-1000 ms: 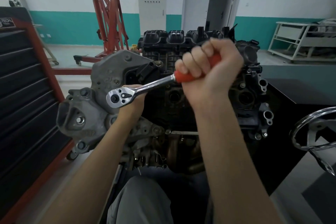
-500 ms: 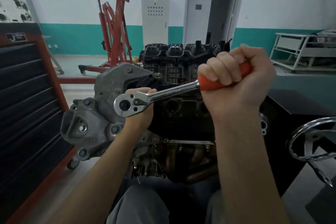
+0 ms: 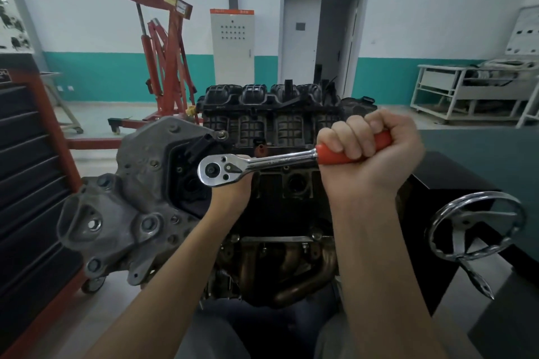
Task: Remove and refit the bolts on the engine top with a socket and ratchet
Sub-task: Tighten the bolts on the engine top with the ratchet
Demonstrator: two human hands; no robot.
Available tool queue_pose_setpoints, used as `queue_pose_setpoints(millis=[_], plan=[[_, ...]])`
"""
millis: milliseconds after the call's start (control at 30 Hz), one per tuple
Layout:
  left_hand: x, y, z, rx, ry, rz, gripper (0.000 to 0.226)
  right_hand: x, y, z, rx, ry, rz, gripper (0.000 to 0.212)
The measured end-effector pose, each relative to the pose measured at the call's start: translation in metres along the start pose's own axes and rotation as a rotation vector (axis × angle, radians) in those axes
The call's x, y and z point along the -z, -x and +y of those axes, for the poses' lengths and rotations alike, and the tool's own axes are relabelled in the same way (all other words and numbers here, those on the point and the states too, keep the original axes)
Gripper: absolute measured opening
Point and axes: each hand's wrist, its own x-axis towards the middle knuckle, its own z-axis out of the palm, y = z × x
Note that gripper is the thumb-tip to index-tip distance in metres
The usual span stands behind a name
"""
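Observation:
A chrome ratchet [image 3: 233, 167] with an orange handle is held nearly level above the top of the engine [image 3: 274, 131]. My right hand [image 3: 370, 151] grips the orange handle in a full fist. My left hand [image 3: 233, 192] sits right under the ratchet head, mostly hidden by it, with fingertips showing at the head's far side. The socket and the bolt below the head are hidden. The black ribbed intake manifold [image 3: 271, 105] lies just beyond the tool.
A grey cast housing [image 3: 128, 201] sticks out at the engine's left end. A black and red tool cabinet [image 3: 26, 183] stands at the left, a chrome handwheel [image 3: 475, 227] at the right. A red engine hoist [image 3: 163, 67] and a white cart [image 3: 472, 93] stand behind.
My right hand has swung the ratchet handle to the right and a little lower. The view has tilted up, showing more of the room. My left hand stays under the head.

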Motion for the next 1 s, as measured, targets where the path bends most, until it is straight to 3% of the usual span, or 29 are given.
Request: queue_pose_setpoints(millis=[300,433,500,600,667,733,800,900,1000], plan=[[0.003,0.007,-0.021,0.038,0.013,-0.103,0.049,0.034,0.008,0.014,0.079,-0.189,0.238,0.036],[-0.001,0.001,-0.025,0.059,-0.129,-0.071,0.051,0.035,-0.001,0.018,0.033,-0.125,0.194,0.041],[-0.002,0.001,-0.025,0.185,-0.172,-0.050,0.040,0.026,-0.015,0.017,-0.005,-0.025,0.093,0.038],[0.001,0.006,-0.028,0.510,-0.279,-0.096,0.025,0.006,-0.043,0.015,-0.180,0.129,-0.031,0.036],[0.000,0.006,-0.028,0.454,-0.288,-0.126,0.026,-0.006,-0.057,0.015,-0.284,0.199,-0.055,0.040],[-0.003,0.002,-0.026,0.273,-0.243,-0.083,0.036,-0.009,-0.057,0.014,-0.286,0.194,-0.045,0.039],[-0.004,-0.001,-0.024,0.171,-0.262,-0.005,0.037,0.001,-0.041,0.014,-0.177,0.128,0.005,0.037],[0.000,0.001,-0.021,0.067,-0.195,-0.072,0.042,0.026,0.003,0.019,0.031,-0.018,0.118,0.034],[0.004,0.003,-0.023,0.056,-0.093,-0.105,0.042,0.039,0.028,0.025,0.119,-0.088,0.157,0.030]])
